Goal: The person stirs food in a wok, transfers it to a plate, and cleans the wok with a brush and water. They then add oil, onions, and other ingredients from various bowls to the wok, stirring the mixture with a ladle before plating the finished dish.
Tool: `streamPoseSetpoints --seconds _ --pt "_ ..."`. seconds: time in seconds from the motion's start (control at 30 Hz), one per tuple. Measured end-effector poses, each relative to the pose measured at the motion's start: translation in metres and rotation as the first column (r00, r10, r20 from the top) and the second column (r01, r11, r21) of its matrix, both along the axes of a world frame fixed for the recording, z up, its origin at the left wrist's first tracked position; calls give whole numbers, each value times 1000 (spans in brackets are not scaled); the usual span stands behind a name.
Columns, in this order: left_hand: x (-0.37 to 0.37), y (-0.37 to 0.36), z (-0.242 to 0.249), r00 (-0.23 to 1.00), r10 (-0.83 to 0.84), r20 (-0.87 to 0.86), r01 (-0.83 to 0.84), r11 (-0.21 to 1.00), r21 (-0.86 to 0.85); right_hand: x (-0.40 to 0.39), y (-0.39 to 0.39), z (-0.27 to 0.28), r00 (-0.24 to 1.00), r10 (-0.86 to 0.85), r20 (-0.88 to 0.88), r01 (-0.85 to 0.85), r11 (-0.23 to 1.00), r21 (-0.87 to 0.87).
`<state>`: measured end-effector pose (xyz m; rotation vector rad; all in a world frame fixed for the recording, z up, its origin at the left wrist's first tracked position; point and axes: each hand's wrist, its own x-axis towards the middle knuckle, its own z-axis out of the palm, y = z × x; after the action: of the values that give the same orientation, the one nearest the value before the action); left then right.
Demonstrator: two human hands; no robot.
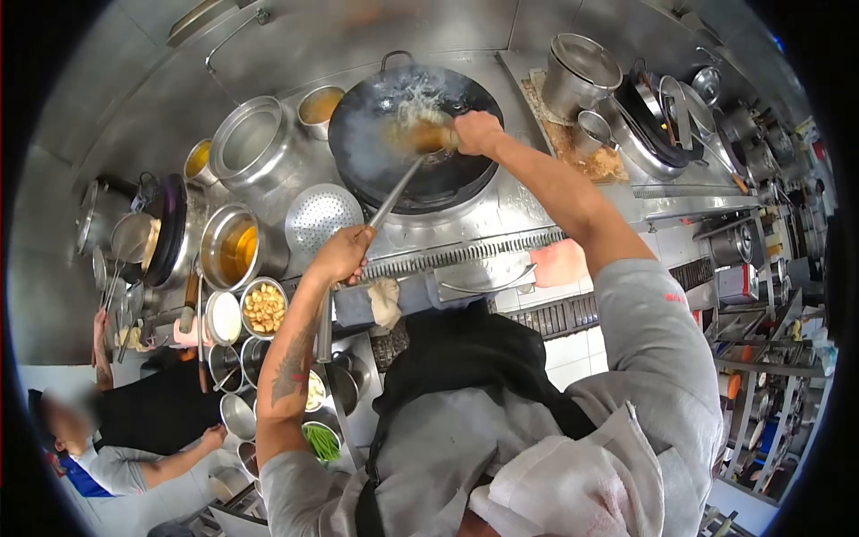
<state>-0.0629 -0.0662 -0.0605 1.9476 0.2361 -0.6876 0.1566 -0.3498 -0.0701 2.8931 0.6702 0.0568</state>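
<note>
My left hand (343, 255) is closed around the handle of a metal ladle (394, 192), which slants up into the black wok (371, 179). Over the wok my right hand (479, 133) is closed, with its fingers at a blurred brownish thing (428, 136) that I cannot make out. Pale food (420, 106) lies in the wok, and steam rises from it. A perforated strainer (324, 219) rests just left of the wok.
Pots, one with orange liquid (240, 251), and a bowl of yellowish pieces (265, 308) are at left. A co-worker (134, 421) is at lower left. Pots and pans (586, 67) stand at right. Green vegetables (320, 440) fill a bowl below.
</note>
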Motion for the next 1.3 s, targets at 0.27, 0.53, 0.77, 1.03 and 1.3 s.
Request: streamPoseSetpoints --seconds 0.27,0.53,0.77,1.03,1.3 --pt "22 44 -47 639 -428 639 -17 823 568 -24 2 -14 984 -140 -109 141 990 1" --pt "18 58 -20 782 -417 463 101 818 566 -60 4 63 999 -49 -2 49 993 106" --pt "12 35 34 993 -115 18 106 958 265 -91 -26 54 984 -93 -149 124 969 213" --pt "-15 18 4 852 103 -514 -462 610 -643 -116 -70 52 985 -38 -166 114 868 483" --pt "-62 -38 -70 794 -173 -582 -604 -332 -725 -113 -66 15 988 10 -152 87 782 617"
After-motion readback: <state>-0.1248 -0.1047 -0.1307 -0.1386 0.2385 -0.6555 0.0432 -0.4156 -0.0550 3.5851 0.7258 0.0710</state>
